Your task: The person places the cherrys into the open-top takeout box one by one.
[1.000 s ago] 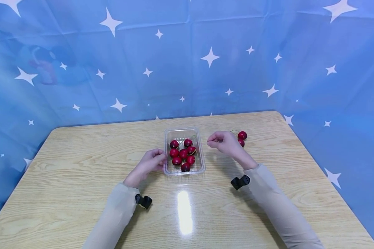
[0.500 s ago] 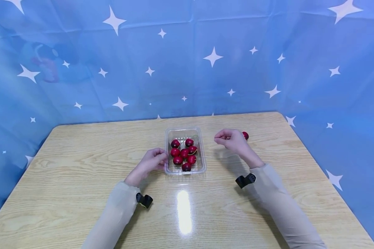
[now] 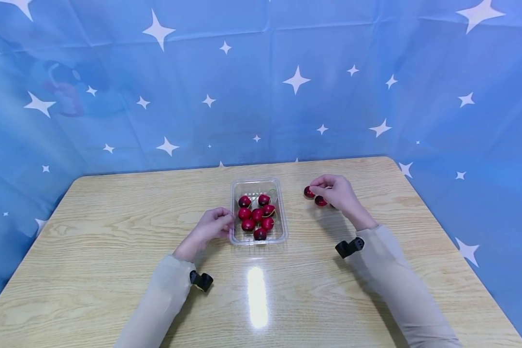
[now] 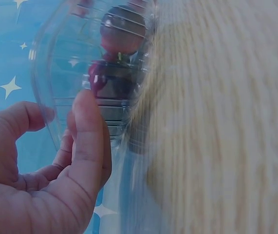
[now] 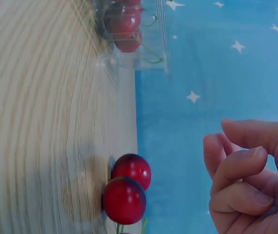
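Note:
A clear plastic container [image 3: 280,237] with several dark red cherries in it sits on the wooden table. At its left side my left hand [image 3: 210,226] pinches the rim between thumb and fingers; the left wrist view shows fingertips [image 4: 84,105] on the clear wall. My right hand [image 3: 337,193] hovers low over loose cherries, its fingers loosely curled. Two of these cherries, one nearer [image 5: 124,200] and one behind it [image 5: 133,170], lie apart from the hand in the right wrist view, with green stems below. In that view nothing shows between thumb and fingers.
A light wood-grain table [image 3: 113,232] spreads around both arms. Behind it hangs a blue cloth [image 3: 243,96] with white stars. A bright light reflection lies on the tabletop in front of the container.
My right hand has moved to the right, away from the container. Two cherries now show at its left, and those seen earlier at its right are hidden. My left hand stays at the container.

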A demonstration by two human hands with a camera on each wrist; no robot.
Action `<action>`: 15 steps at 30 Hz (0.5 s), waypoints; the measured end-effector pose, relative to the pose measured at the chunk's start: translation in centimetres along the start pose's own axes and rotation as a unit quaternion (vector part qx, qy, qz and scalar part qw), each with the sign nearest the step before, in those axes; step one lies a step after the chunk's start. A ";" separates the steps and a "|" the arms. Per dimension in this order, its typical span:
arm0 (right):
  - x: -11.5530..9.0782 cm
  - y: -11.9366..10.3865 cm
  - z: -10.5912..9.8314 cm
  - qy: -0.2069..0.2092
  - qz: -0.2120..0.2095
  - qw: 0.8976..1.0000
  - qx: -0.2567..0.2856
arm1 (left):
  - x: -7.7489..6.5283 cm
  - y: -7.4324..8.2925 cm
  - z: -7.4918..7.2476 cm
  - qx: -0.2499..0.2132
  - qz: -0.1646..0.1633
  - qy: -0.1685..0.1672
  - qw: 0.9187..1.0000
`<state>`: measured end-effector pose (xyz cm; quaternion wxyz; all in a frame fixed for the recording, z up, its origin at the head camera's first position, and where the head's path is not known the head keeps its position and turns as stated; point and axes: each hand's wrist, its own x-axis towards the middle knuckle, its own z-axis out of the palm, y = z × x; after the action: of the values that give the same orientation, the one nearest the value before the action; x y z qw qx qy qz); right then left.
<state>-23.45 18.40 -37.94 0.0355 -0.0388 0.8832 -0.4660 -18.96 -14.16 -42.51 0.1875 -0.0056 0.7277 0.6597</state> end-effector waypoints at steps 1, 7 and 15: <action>0.1 0.1 -0.1 0.004 -0.002 1.000 -0.006 | 0.0 0.0 0.0 -0.001 0.000 0.000 1.000; 0.5 0.7 -0.6 0.014 -0.002 0.999 -0.031 | 0.0 -0.1 0.0 0.000 0.002 0.000 1.000; 0.8 1.0 -0.9 0.019 0.018 0.999 -0.026 | 0.0 -0.1 0.0 0.002 0.002 0.002 1.000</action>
<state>-24.42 19.67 -38.28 0.0258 -0.0152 0.8960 -0.4430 -18.97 -14.17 -42.64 0.1845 -0.0048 0.7291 0.6590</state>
